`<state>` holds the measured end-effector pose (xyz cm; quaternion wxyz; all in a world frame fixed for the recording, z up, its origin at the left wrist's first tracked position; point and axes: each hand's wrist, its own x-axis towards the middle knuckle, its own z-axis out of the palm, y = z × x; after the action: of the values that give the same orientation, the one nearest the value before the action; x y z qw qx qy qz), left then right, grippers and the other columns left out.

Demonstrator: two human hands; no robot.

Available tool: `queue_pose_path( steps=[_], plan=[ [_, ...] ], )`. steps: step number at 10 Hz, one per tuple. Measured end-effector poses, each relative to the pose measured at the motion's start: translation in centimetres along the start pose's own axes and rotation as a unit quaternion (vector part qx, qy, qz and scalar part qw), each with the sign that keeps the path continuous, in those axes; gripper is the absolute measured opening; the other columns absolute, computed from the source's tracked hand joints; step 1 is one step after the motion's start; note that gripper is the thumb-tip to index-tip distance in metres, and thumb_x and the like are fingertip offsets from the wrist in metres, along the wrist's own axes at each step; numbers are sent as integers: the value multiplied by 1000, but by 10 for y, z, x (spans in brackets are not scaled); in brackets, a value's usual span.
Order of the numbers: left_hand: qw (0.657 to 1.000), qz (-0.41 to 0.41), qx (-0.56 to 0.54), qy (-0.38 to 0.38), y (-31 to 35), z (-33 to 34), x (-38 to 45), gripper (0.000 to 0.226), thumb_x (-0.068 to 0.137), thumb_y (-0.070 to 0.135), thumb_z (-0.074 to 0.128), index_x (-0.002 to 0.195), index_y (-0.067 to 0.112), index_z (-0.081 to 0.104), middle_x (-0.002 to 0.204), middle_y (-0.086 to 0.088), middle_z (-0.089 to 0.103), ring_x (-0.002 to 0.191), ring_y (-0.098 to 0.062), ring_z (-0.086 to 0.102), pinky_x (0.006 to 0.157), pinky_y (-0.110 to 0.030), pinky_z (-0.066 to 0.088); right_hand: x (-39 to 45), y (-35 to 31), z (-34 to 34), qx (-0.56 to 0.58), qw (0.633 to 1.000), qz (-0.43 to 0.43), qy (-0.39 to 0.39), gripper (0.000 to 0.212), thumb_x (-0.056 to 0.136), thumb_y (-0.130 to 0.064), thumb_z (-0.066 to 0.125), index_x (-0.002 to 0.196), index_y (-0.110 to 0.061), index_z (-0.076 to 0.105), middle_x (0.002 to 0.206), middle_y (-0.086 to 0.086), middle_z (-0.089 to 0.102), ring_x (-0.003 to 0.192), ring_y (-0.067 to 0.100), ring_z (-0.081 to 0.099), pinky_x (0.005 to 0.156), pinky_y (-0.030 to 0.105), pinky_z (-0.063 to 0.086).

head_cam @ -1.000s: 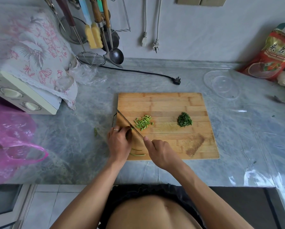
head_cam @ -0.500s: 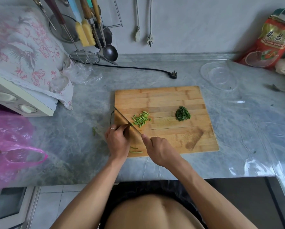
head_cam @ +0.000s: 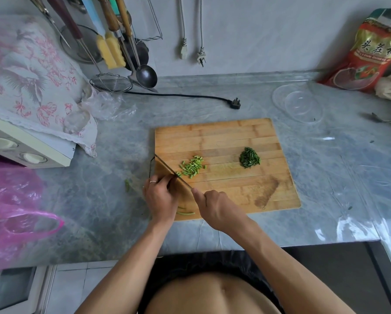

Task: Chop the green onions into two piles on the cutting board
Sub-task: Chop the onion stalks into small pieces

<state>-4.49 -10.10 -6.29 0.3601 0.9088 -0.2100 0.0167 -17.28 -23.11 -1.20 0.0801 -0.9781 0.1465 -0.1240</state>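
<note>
The right hand (head_cam: 221, 209) gripped the knife (head_cam: 172, 172); the left hand (head_cam: 160, 196), fingers curled, pinned onion stalks just beside the blade. Pale pile (head_cam: 191, 169) lay beyond the grip, dark pile (head_cam: 249, 157) farther right on the board (head_cam: 224, 134). Knuckles should guide short, even cuts.

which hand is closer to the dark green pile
The right hand. It grips the knife at the board's near edge, below and left of the dark green pile. The left hand is farther left, at the board's left edge.
</note>
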Motion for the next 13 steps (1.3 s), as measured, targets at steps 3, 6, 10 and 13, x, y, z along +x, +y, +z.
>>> queue_pose_path(
  steps=[3, 6, 10, 13],
  plan=[
    [1000, -9, 22, -8, 0, 2, 0, 9, 78, 18, 77, 86, 22, 75, 85, -4, 64, 83, -33, 60, 80, -45, 44, 5, -28, 20, -22, 988, 151, -11, 85, 92, -68, 24, 77, -2, -28, 44, 13, 0, 34, 30, -4, 26, 43, 0],
    [999, -3, 47, -8, 1, 0, -2, 19, 79, 11, 75, 96, 19, 77, 89, -5, 66, 85, -34, 60, 81, -44, 44, 9, -11, 10, 103, 991, 48, -71, 44, 99, 8, 10, 139, 24, 4, 45, 1, 41, 34, 12, 27, 43, 21, 11],
    [995, 56, 80, -23, 3, -9, -7, 14, 82, 15, 71, 96, 17, 77, 94, -3, 66, 86, -31, 60, 79, -42, 46, 20, -28, -29, 272, 895, 241, -260, 67, 94, -64, 10, 84, -13, 53, 64, 4, 46, 55, 14, 40, 55, 22, 32],
    [999, 20, 22, -32, -1, -17, -1, 19, 84, 22, 60, 93, 15, 76, 89, -5, 71, 82, -30, 65, 75, -46, 52, 13, -32, -36, 300, 906, 217, -206, 59, 100, -53, 26, 62, -10, 40, 56, 8, 43, 55, 25, 42, 55, 36, 38]
  ],
)
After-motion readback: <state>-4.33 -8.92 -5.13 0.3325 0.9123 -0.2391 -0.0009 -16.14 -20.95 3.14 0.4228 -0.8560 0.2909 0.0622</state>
